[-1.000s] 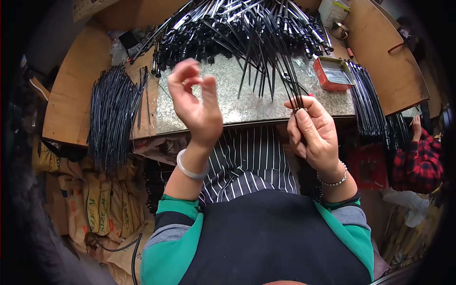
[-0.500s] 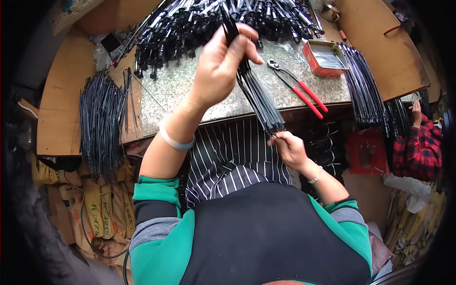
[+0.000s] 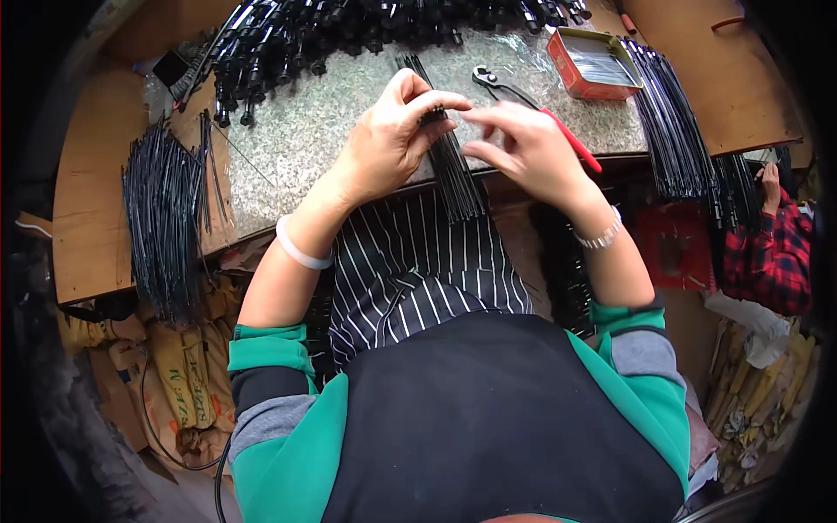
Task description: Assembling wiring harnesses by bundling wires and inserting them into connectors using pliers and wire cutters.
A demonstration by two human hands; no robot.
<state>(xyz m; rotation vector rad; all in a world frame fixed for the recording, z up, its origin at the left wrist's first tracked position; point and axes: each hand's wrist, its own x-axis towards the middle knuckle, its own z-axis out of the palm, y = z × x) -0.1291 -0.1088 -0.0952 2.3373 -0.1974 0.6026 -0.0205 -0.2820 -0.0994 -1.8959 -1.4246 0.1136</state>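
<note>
Left hand [image 3: 384, 135] clamped on black rod bundle [image 3: 457, 187] overhanging table [image 3: 296, 131] edge; right hand [image 3: 530, 152] alongside, thumb and fingers apart, partly hiding red-handled pliers [image 3: 573, 141]. Red tin [image 3: 606, 91] beyond, right.

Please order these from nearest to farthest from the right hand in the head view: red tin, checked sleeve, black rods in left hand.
From the right hand:
1. Black rods, just left of it, in the left hand.
2. Red tin, ahead and to the right.
3. Checked sleeve, at the far right.
</note>
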